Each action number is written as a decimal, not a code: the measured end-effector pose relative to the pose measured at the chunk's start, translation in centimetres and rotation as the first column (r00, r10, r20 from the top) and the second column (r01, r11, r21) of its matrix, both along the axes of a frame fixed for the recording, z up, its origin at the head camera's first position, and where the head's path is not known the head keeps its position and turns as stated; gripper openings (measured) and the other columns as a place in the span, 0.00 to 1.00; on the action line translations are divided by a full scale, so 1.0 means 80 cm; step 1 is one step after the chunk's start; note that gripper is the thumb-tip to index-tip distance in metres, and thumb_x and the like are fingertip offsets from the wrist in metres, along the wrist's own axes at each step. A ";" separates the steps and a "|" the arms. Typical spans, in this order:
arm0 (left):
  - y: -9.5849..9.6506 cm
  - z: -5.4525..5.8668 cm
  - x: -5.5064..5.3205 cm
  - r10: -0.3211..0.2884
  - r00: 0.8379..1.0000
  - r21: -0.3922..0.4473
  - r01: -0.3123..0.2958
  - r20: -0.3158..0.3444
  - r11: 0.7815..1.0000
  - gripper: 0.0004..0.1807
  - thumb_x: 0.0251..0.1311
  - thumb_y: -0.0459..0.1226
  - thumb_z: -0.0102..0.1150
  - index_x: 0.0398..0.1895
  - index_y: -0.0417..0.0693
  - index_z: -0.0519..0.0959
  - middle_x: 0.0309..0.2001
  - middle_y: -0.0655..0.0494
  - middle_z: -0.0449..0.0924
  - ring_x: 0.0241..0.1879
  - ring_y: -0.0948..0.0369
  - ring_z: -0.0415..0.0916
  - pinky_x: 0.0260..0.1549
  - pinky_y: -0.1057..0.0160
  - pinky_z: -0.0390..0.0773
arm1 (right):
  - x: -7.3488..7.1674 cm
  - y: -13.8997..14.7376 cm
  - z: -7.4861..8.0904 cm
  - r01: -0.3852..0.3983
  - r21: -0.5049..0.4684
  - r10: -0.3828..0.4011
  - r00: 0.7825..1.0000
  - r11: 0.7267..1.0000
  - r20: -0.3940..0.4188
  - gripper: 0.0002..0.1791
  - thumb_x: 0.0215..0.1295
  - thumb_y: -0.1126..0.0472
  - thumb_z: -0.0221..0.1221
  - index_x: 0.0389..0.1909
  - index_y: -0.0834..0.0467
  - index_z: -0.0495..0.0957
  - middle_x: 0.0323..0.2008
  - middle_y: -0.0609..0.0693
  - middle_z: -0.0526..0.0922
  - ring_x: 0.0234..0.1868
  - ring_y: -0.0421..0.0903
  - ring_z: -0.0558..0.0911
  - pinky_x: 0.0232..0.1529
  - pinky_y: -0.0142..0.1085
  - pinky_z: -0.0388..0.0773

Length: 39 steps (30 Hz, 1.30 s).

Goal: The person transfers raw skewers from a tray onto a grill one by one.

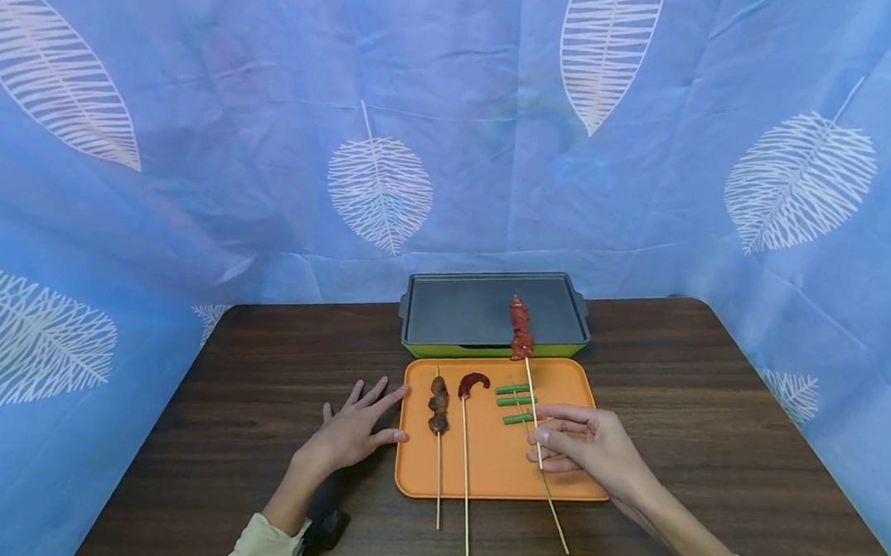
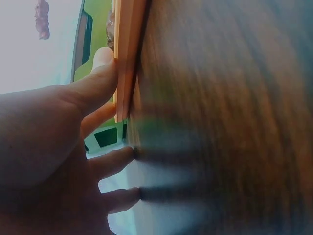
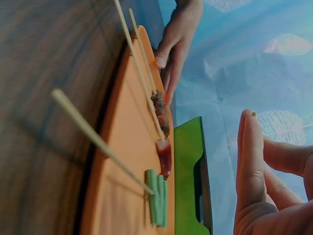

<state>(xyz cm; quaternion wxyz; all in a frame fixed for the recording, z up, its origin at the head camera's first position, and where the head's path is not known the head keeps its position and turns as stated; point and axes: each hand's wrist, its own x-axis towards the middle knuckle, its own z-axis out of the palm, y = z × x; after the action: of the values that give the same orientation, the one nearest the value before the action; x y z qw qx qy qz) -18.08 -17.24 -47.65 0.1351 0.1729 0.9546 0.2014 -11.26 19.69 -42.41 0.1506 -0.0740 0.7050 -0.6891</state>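
My right hand (image 1: 583, 446) pinches the bamboo stick of a red meat skewer (image 1: 520, 327) between thumb and fingers. The skewer is raised over the orange tray (image 1: 500, 477), its meat end overlapping the grill's front edge in the head view. My left hand (image 1: 352, 431) lies at the tray's left rim with fingers spread, thumb and forefinger touching the rim. On the tray lie a skewer of brown chunks (image 1: 438, 406), a skewer with a curled dark red piece (image 1: 474, 384) and a skewer of green stalk pieces (image 1: 516, 401). The right wrist view shows the green pieces (image 3: 157, 198) close up.
A grill with a dark flat plate (image 1: 474, 308) and a green base (image 1: 450, 350) stands right behind the tray. Several stick ends hang over the tray's front edge. The dark wooden table (image 1: 261, 386) backs onto a blue leaf-patterned cloth (image 1: 466, 146).
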 end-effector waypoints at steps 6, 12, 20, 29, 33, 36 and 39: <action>-0.002 0.000 0.000 0.002 1.000 0.000 -0.002 -0.015 1.000 0.40 0.67 0.60 0.58 0.81 0.68 0.61 0.81 0.48 0.51 0.79 0.35 0.43 0.57 0.14 0.44 | -0.020 -0.020 0.009 -0.008 -0.039 0.008 1.000 0.999 0.003 0.30 0.72 0.64 0.63 0.69 0.76 0.67 0.45 0.64 0.87 0.43 0.54 0.90 0.42 0.46 0.86; -0.003 -0.001 0.001 -0.002 1.000 0.011 0.002 -0.022 1.000 0.40 0.67 0.60 0.58 0.80 0.67 0.61 0.81 0.47 0.51 0.78 0.35 0.43 0.56 0.14 0.44 | -0.041 -0.044 0.016 0.007 -0.045 -0.006 1.000 0.999 0.020 0.30 0.72 0.64 0.63 0.69 0.73 0.69 0.48 0.65 0.86 0.44 0.53 0.90 0.43 0.43 0.86; -0.004 -0.002 0.001 0.008 1.000 0.016 -0.008 -0.020 1.000 0.39 0.67 0.60 0.58 0.81 0.68 0.61 0.81 0.47 0.50 0.79 0.35 0.42 0.57 0.14 0.42 | -0.075 -0.082 0.014 0.024 -0.095 -0.021 0.999 0.995 0.031 0.27 0.72 0.64 0.63 0.68 0.68 0.72 0.49 0.66 0.85 0.45 0.53 0.89 0.45 0.46 0.85; -0.003 -0.002 -0.001 0.004 1.000 0.018 -0.004 -0.013 1.000 0.39 0.68 0.59 0.58 0.81 0.67 0.61 0.81 0.47 0.50 0.79 0.35 0.42 0.58 0.14 0.42 | -0.107 -0.118 0.000 0.039 -0.138 -0.029 0.997 0.990 0.075 0.23 0.73 0.67 0.61 0.67 0.66 0.75 0.48 0.62 0.87 0.47 0.54 0.89 0.48 0.44 0.85; -0.003 -0.002 -0.001 0.004 1.000 0.018 -0.004 -0.013 1.000 0.39 0.68 0.59 0.58 0.81 0.68 0.61 0.81 0.47 0.50 0.79 0.35 0.42 0.58 0.14 0.42 | -0.119 -0.130 -0.007 0.063 -0.141 -0.049 0.994 0.988 0.101 0.22 0.74 0.67 0.60 0.66 0.67 0.75 0.49 0.64 0.87 0.43 0.50 0.90 0.49 0.46 0.84; -0.003 -0.002 -0.002 0.002 1.000 0.014 -0.002 -0.008 1.000 0.39 0.68 0.60 0.57 0.81 0.69 0.60 0.82 0.48 0.50 0.79 0.35 0.42 0.58 0.14 0.42 | -0.124 -0.138 -0.013 0.071 -0.137 -0.056 0.992 0.988 0.113 0.23 0.74 0.68 0.60 0.66 0.70 0.74 0.50 0.66 0.86 0.42 0.48 0.90 0.47 0.43 0.85; -0.003 -0.003 -0.002 0.000 1.000 0.013 0.000 -0.005 1.000 0.39 0.68 0.60 0.57 0.81 0.69 0.60 0.82 0.48 0.49 0.79 0.35 0.41 0.58 0.14 0.42 | -0.130 -0.145 -0.020 0.078 -0.140 -0.062 0.991 0.987 0.116 0.22 0.74 0.68 0.60 0.65 0.72 0.74 0.50 0.66 0.86 0.43 0.49 0.90 0.43 0.38 0.85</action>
<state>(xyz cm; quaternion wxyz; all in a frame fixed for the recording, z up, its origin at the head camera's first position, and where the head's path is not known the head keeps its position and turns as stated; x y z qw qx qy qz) -18.26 -17.46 -47.87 0.1314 0.1743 0.9537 0.2070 -21.66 8.06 -44.04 0.1596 -0.0213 0.6461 -0.7461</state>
